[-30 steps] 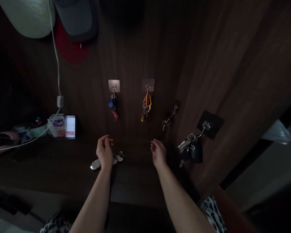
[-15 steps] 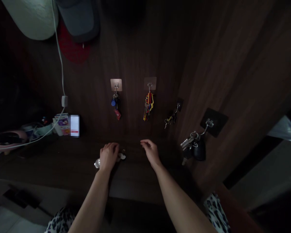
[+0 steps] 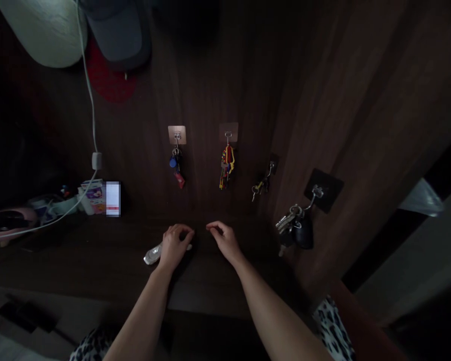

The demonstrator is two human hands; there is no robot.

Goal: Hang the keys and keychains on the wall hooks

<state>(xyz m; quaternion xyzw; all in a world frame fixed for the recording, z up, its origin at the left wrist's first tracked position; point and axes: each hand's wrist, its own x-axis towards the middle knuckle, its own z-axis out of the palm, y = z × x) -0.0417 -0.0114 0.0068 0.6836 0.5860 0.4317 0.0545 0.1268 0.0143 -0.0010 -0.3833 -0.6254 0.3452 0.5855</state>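
Note:
My left hand (image 3: 175,245) is curved low over the dark wooden shelf, its thumb and forefinger pinched together at the tips. Under it lies a silvery, elongated object (image 3: 153,254); its middle is hidden by the hand. A small pale end (image 3: 189,247) shows beside the thumb, and I cannot tell whether it is part of the same object. A short gap to the right, my right hand (image 3: 225,241) hovers with thumb and fingers closed in a pinch. Whatever sits between either hand's fingertips is too small or dark to make out.
Key bunches hang from wall hooks: one with a blue tag (image 3: 173,161), one with a colourful cord (image 3: 227,158), a small set (image 3: 261,186) and a large set with a black fob (image 3: 303,232). Caps (image 3: 116,37), a white cable (image 3: 90,95) and boxes (image 3: 93,195) are left.
My left hand has shifted slightly right, exposing more of the silvery object and covering most of the pale end. My right hand has moved left, closer to it. The view has shifted slightly.

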